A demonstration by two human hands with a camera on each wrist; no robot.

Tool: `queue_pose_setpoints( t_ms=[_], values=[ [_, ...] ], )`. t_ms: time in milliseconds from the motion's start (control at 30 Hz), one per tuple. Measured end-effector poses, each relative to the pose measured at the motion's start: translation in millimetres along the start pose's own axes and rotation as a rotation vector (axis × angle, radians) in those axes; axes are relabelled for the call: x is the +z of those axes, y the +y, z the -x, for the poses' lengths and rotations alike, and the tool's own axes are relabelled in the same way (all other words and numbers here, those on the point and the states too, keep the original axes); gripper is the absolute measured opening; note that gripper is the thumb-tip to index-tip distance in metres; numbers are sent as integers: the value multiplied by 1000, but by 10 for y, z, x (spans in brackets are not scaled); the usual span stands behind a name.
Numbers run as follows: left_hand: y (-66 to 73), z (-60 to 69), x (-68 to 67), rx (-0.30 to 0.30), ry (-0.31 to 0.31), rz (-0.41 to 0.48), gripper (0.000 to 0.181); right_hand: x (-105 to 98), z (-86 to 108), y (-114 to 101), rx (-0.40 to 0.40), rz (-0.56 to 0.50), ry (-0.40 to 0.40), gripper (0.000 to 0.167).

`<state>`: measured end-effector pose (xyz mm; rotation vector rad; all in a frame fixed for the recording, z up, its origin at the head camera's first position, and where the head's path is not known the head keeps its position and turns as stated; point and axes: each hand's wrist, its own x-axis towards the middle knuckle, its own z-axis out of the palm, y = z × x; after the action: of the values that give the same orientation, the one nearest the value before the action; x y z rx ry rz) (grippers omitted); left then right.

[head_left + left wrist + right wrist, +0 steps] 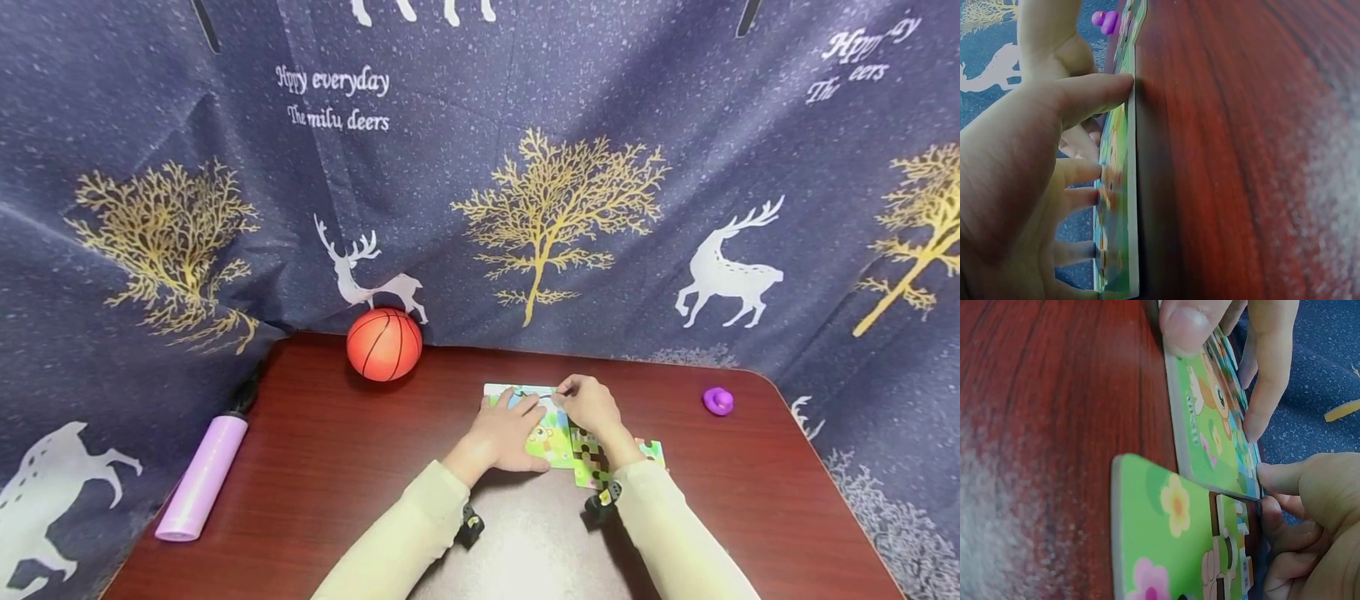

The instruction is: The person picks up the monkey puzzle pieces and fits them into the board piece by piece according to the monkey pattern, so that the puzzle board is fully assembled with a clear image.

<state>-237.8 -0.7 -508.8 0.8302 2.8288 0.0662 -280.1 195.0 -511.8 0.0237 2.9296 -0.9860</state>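
A colourful picture puzzle board [553,448] lies on the table, green with an animal print. My left hand [507,433] rests spread over its left part, fingertips pressing the surface; in the left wrist view the thumb of the left hand [1029,169] touches the near edge. At the board's upper right corner my right hand [592,407] has thumb and fingers together; the right wrist view shows the right hand [1313,525] with its fingertips at the board's edge, and whether a piece is between them cannot be told. A second green puzzle section [1147,512] adjoins the first board, partly under my right forearm.
An orange ball [384,345] sits at the table's back left. A lilac cylinder [202,479] lies along the left edge, and a small purple object [718,402] is at the right. A patterned dark blue cloth [450,167] hangs behind the table [337,467].
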Motion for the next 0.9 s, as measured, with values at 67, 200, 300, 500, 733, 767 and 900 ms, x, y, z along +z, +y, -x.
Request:
queue_pose_setpoints(
  t_ms=[67, 200, 300, 500, 733, 767, 900],
  values=[
    [5, -2, -12, 1, 0, -2, 99, -15, -2, -8, -2, 0, -1, 12],
    [9, -8, -20, 5, -4, -3, 98, -47, 10, -9, -8, 3, -15, 11],
    [13, -1, -27, 9, 0, -4, 98, -78, 36, 24, -24, 1, -30, 11],
    [21, -15, -26, 14, -4, -3, 98, -180, 171, 191, -48, -13, -54, 16],
    [3, 0, -52, 14, -7, 8, 97, -350, 407, 367, -93, 17, -76, 28],
    [-2, 5, -57, 14, -7, 10, 97, -372, 442, 370, -100, 21, -80, 29],
    [-18, 23, -62, 22, 1, 14, 97, -428, 559, 373, -108, 51, -85, 38]
  ],
)
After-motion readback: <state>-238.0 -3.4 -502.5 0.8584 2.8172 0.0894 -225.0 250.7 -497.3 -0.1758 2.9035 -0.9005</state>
